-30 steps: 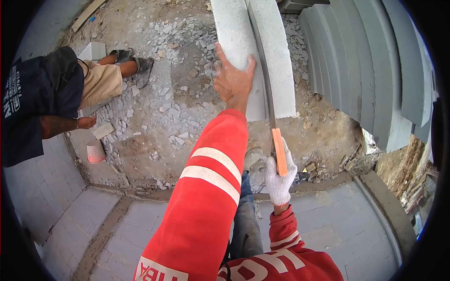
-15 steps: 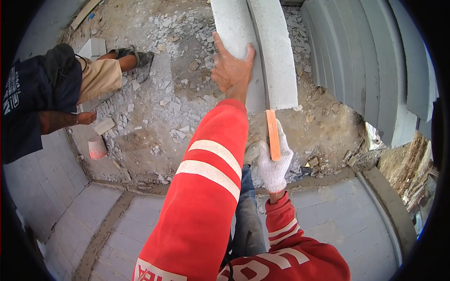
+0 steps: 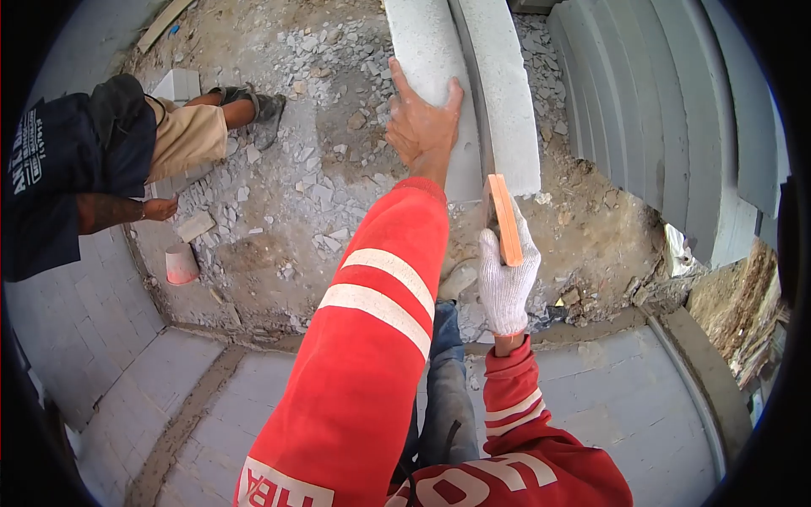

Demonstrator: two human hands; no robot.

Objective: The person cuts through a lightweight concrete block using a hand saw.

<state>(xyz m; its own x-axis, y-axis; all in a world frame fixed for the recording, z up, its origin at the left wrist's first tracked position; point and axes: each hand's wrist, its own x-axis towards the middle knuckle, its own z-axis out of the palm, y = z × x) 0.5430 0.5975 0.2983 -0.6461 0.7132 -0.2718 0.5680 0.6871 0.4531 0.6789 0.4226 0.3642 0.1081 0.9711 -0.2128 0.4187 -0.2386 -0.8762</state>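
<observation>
A pale grey lightweight concrete block (image 3: pixel 428 51) extends away from me at the top centre, with a long dark strip dividing it from the piece on its right (image 3: pixel 504 93). My left hand (image 3: pixel 422 127), bare, rests on the left piece with fingers spread. In a white knit glove, my right hand (image 3: pixel 509 283) is closed around the orange wooden handle (image 3: pixel 504 221) of a handsaw. The handle is at the near end of the block. Its blade, seen nearly edge-on, lines up with the dark strip; how deep it sits cannot be told.
Several grey blocks (image 3: pixel 625 110) stand stacked at right. Broken chips (image 3: pixel 317 190) litter the dirt floor. At left are another person (image 3: pixel 110 160) in beige shorts and a pinkish bucket (image 3: pixel 181 264). A block wall (image 3: pixel 279 380) with mortar seams runs along the near side.
My right hand and the saw handle have moved forward, up to the block's near end. The left hand stays on the block. The whole view has shifted slightly.
</observation>
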